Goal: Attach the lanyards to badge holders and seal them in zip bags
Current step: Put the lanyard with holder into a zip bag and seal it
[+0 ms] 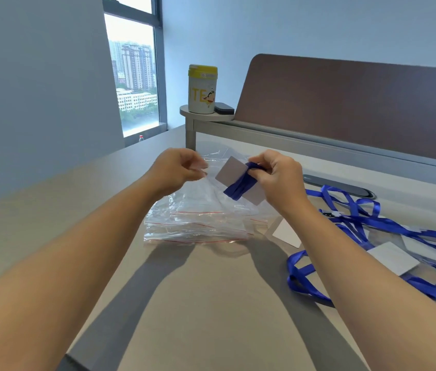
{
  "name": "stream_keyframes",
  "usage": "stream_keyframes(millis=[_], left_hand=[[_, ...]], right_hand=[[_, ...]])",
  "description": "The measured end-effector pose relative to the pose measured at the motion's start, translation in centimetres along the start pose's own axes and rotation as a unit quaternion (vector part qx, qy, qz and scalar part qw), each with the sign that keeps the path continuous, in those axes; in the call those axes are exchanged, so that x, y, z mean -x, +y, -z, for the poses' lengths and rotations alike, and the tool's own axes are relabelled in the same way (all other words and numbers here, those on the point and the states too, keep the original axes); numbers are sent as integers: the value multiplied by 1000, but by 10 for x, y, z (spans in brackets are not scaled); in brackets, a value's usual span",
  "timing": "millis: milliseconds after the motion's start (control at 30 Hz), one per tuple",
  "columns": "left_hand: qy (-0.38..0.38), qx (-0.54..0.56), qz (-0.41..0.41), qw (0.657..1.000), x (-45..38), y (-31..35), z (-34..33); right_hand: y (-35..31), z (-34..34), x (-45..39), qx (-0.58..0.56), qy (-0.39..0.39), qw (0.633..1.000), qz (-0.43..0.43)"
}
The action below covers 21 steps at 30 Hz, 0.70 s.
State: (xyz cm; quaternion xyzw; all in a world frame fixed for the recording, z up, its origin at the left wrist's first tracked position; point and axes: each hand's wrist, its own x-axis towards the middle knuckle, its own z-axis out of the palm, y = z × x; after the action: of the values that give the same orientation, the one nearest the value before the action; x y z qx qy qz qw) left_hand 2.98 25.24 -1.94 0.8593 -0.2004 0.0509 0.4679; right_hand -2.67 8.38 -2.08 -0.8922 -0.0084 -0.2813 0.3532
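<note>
We're at the bagging step: our right hand [275, 175] has its fingers curled round a badge holder [231, 172] w/ its blue lanyard [239, 187] bundled around it, held above the tabletop [211, 303] mid-width, toward the far edge. Our left hand [178, 168] pinches the edge of a clear zip bag [211, 162], thumb & fingertips nearly closed. Spare bags [198, 223] lie just below; more lanyards [372, 223] near the right edge. Next, probably: spread the bag mouth, slide the bundle in, then press the zip shut.
</note>
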Motion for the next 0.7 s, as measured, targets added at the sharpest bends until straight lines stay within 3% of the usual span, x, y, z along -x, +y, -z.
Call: stream_keyframes(millis=[167,333,400,500,600,700], left_hand=[[37,140,34,989,-9,16,1],[43,157,46,986,-16,35,6],[47,163,49,984,-16,41,6],[50,172,39,983,-14,51,7],[66,183,28,980,-11,58,9],[73,232,31,970,-8,61,12]], right_hand=[[-11,7,-2,-14,-42,999,13],[-28,18,-7,-32,-110,993,11],[-32,22,-8,26,-136,990,30],[-32,27,-11,101,-76,991,43],[-34,33,-12,87,-11,996,19],[-37,37,-8,49,6,999,19]])
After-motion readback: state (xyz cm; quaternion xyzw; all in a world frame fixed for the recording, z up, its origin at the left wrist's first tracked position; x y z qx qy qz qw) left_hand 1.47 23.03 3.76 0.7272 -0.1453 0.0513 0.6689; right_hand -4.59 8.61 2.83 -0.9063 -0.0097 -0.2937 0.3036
